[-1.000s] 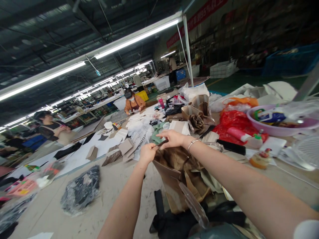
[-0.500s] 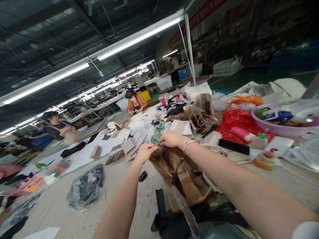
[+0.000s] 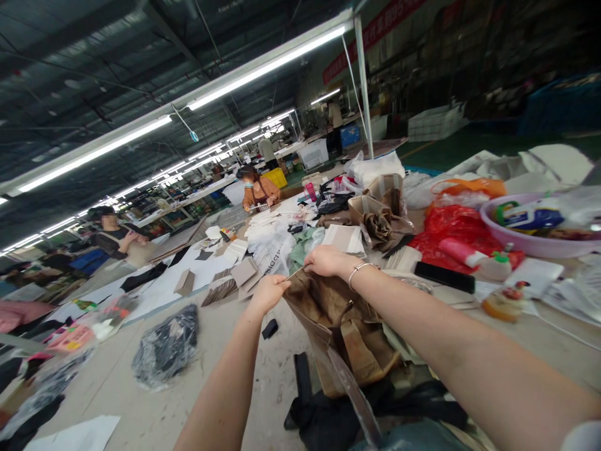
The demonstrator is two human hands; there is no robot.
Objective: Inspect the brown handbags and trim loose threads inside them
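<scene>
Landmark: red bag [image 3: 441, 228], right half of table [image 3: 277, 382].
- Right of it: purple basin [image 3: 539, 247], blue pack [image 3: 535, 218] inside.
- Just behind: orange bag [image 3: 479, 186].
- Near side: pink bottle [image 3: 457, 252] on its side, green-capped bottle [image 3: 495, 268], black case [image 3: 445, 277].
- Well left: card stack [image 3: 220, 288]; farther left and nearer the camera, black bundle [image 3: 166, 344] in clear plastic.
- Beyond, to the left: person in orange [image 3: 260, 195], yellow bin [image 3: 275, 177] behind; second person [image 3: 123, 238] farther left.
- Beyond, above: metal post [image 3: 364, 88], tube light [image 3: 267, 67], red banner [image 3: 375, 41], partly dark. White crate [image 3: 436, 122] on green floor [image 3: 432, 153].
</scene>
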